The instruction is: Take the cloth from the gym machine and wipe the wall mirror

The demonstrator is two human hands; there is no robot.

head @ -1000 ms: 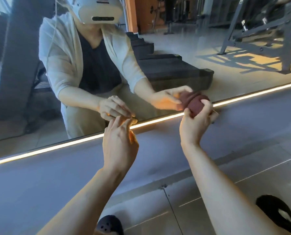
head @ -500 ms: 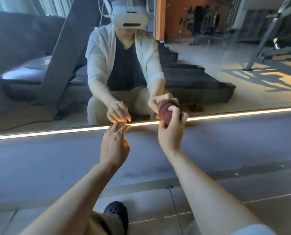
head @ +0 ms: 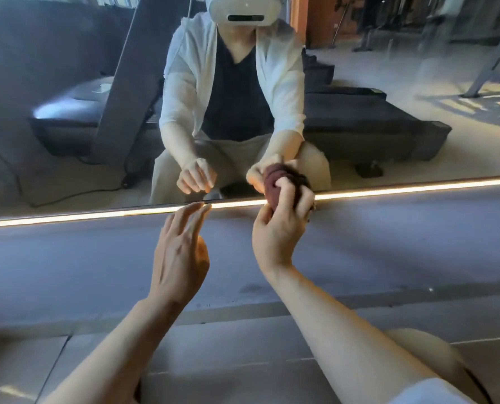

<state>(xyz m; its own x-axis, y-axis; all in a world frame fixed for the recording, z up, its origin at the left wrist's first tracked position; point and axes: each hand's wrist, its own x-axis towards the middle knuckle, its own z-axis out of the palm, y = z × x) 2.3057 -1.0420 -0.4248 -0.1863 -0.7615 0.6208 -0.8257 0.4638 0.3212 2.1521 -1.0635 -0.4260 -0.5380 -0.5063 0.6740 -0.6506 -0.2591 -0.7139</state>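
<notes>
The fingers (head: 294,196) of the right hand (head: 281,228) were curled round the bunched dark-red cloth (head: 273,186), pressing it to the foot of the wall mirror (head: 68,83) as half a second before, though now with the view closer in. The left hand (head: 181,252) had loosened, its fingers straight and slightly spread, tips at the glowing light strip (head: 418,188), holding nothing. The cloth looked soft and crumpled. Below lay a grey ledge (head: 68,258) and tiled floor (head: 24,368); the glass reflected a treadmill (head: 374,126).
</notes>
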